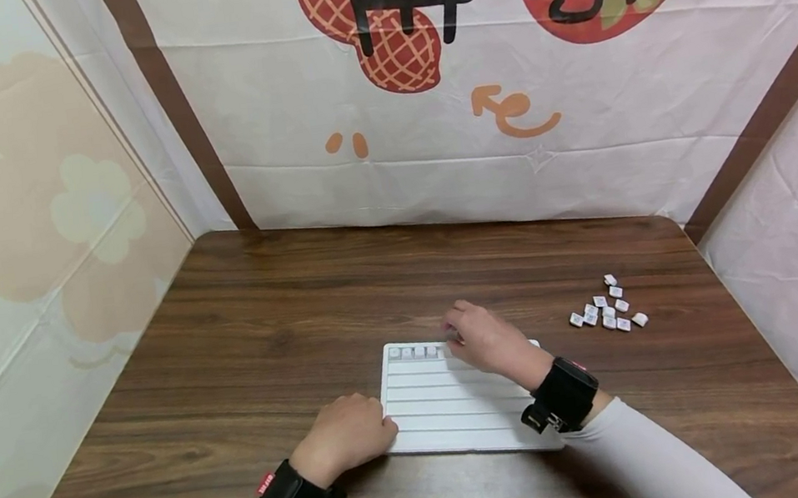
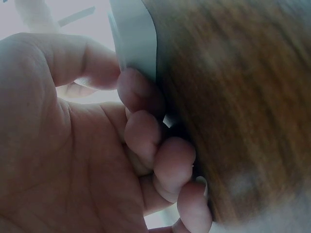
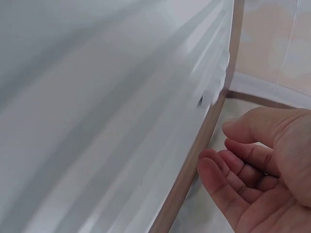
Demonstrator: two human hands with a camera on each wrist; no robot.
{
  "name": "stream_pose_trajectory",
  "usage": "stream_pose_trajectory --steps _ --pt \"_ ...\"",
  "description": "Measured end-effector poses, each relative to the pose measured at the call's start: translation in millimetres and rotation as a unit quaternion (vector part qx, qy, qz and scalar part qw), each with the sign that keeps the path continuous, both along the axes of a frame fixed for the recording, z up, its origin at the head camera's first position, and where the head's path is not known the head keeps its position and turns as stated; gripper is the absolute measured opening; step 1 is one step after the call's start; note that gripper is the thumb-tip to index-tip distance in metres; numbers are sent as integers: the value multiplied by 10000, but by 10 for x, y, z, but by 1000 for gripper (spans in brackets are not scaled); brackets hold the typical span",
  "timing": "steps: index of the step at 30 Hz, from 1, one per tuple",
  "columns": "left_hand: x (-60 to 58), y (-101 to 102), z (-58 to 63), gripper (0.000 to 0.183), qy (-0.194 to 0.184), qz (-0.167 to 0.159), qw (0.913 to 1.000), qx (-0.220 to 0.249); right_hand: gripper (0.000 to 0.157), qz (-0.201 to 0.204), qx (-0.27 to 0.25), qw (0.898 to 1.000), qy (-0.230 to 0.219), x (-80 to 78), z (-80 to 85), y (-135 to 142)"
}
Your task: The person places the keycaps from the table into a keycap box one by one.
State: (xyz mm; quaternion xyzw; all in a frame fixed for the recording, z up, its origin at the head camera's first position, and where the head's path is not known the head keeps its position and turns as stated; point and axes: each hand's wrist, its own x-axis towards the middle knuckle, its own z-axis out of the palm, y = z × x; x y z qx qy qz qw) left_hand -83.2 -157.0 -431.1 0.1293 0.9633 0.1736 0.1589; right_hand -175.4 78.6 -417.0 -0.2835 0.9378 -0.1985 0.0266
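Note:
A white board (image 1: 458, 406) with several horizontal ridged rows lies on the table, slightly tilted in the head view. Several small white square tiles (image 1: 414, 353) stand side by side at the left end of its top row. My left hand (image 1: 351, 430) grips the board's left edge; the left wrist view has the edge (image 2: 138, 41) between thumb and curled fingers. Over the top row, right of those tiles, hovers my right hand (image 1: 485, 339). In the right wrist view its thumb and loosely bent fingers (image 3: 218, 187) stand apart, with nothing visible between them.
A loose group of small white tiles (image 1: 607, 312) lies on the wooden table (image 1: 284, 298) right of the board; their marks are too small to read. Printed white cloth (image 1: 259, 107) hangs behind the table, with more cloth at both sides.

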Motion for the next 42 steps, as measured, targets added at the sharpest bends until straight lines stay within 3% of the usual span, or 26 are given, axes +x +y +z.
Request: stream_pose_trajectory --steps 7,21,31,42 --pt "-8 5 6 23 -30 17 10000 -40 23 -260 -24 9995 -180 -31 12 221" --pt "7 9 22 24 82 -12 10000 -5 30 -713 356 9968 -8 -36 -12 551" --pt "11 10 21 24 61 -9 10000 53 42 -1155 580 9914 -193 -51 -7 856" --pt "13 11 22 26 57 -9 10000 74 48 -1559 942 9833 34 -48 -33 1238"
